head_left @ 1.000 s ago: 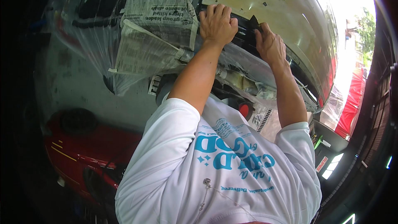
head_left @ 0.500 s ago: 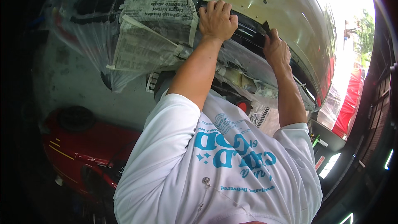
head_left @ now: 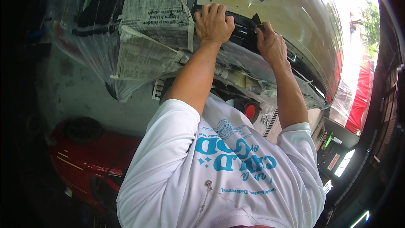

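A curved car panel (head_left: pixel 291 12) in dull yellow-tan, with a glossy black strip (head_left: pixel 242 28) along its near edge, stretches in front of me. My left hand (head_left: pixel 214 24) rests on that edge, its bent fingers hooked over the black strip. To its right, my right hand (head_left: pixel 272 44) pinches a small dark flat piece with a pointed corner (head_left: pixel 256 19). That corner lies against the panel where tan meets black. The piece's exact kind is unclear, since the fingers cover most of it.
Newspaper masking (head_left: pixel 154 21) and clear plastic sheeting (head_left: pixel 90 38) cover the car at the left. More plastic hangs below the black strip. A red car (head_left: pixel 90 156) stands at the lower left. A grey box-like unit (head_left: pixel 337 133) is at the right, by red sheeting (head_left: pixel 360 97).
My right hand has slid slightly left along the edge with the dark piece, closer to my left hand. The left hand keeps its place on the panel; the whole view has shifted a little.
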Motion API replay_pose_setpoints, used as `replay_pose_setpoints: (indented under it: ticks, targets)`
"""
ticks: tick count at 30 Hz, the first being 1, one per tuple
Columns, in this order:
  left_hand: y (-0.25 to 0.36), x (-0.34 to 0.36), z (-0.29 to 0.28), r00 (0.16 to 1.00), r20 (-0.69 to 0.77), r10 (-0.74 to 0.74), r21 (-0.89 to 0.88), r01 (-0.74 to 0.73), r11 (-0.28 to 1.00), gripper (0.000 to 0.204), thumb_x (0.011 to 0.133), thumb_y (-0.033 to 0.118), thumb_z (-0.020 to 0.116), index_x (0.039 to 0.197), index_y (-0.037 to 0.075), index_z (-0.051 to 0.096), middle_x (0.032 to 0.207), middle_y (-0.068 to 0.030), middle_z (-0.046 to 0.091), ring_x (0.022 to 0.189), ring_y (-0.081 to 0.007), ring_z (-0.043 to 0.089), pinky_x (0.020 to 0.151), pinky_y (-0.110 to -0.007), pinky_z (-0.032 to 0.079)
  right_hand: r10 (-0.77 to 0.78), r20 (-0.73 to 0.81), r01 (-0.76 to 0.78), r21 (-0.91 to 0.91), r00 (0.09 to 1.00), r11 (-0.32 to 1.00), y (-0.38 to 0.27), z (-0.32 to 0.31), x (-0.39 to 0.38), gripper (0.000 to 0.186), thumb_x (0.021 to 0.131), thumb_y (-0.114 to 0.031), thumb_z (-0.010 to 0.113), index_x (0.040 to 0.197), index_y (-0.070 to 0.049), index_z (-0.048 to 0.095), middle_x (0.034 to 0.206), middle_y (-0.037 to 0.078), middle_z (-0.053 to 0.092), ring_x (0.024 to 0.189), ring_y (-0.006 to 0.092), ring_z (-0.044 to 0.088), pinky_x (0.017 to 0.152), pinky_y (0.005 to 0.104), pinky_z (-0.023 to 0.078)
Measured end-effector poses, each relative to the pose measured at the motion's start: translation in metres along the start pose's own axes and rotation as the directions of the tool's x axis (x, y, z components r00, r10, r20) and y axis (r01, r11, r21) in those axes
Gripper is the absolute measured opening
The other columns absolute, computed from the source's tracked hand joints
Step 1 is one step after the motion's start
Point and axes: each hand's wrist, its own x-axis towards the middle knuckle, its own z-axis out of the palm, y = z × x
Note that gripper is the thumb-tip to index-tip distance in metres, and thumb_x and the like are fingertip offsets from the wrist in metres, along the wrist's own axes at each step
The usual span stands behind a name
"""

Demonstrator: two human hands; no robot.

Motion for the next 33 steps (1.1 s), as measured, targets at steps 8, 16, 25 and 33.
replay_pose_setpoints:
  ticks: [8, 16, 25, 33]
  targets:
    - [-0.005, 0.001, -0.001, 0.998, -0.05, 0.041, 0.003, -0.041, 0.999, 0.024, 0.078, 0.023, 0.066, 0.098, 0.012, 0.072, 0.107, 0.0001, 0.067, 0.111, -0.0245, 0.057, 0.091, -0.048, 0.043, 0.018, -0.049, -0.022, -0.097, 0.999, 0.995, 0.01, 0.016, 0.002, 0.026, 0.105, -0.034, 0.058, 0.118, -0.011, 0.055, 0.089, 0.028, 0.073, 0.089, 0.0533, 0.07, 0.076, 0.0612, 0.055]
    - [-0.006, -0.001, 0.0, 1.0, 0.017, 0.008, -0.029, -0.007, 1.0, 0.027, 0.081, 0.023, 0.063, 0.103, 0.011, 0.073, 0.113, -0.0019, 0.068, 0.113, -0.0263, 0.058, 0.091, -0.049, 0.043, 0.054, -0.031, -0.058, -0.129, 0.998, 0.99, 0.036, 0.013, -0.004, 0.029, 0.105, -0.034, 0.058, 0.127, -0.015, 0.054, 0.088, 0.027, 0.074, 0.087, 0.0527, 0.07, 0.075, 0.0616, 0.055]
    - [-0.003, -0.001, 0.004, 1.0, -0.028, 0.008, 0.015, -0.007, 1.0, 0.024, 0.079, 0.022, 0.064, 0.099, 0.013, 0.071, 0.109, -0.0006, 0.067, 0.113, -0.0249, 0.057, 0.092, -0.048, 0.042, -0.106, -0.147, 0.115, 0.056, 0.983, 0.992, 0.043, 0.007, -0.012, 0.035, 0.105, -0.032, 0.057, 0.128, -0.006, 0.051, 0.09, 0.03, 0.073, 0.088, 0.052, 0.07, 0.078, 0.0604, 0.053]
    - [-0.001, 0.0, 0.001, 1.0, -0.016, 0.003, 0.002, -0.003, 1.0, 0.023, 0.078, 0.022, 0.065, 0.098, 0.013, 0.071, 0.107, -0.0002, 0.067, 0.112, -0.0245, 0.057, 0.092, -0.048, 0.042, -0.143, 0.002, 0.143, -0.044, 0.99, 0.989, 0.021, 0.002, 0.015, 0.028, 0.106, -0.032, 0.054, 0.117, -0.007, 0.06, 0.092, 0.028, 0.073, 0.09, 0.0522, 0.069, 0.081, 0.0599, 0.055]
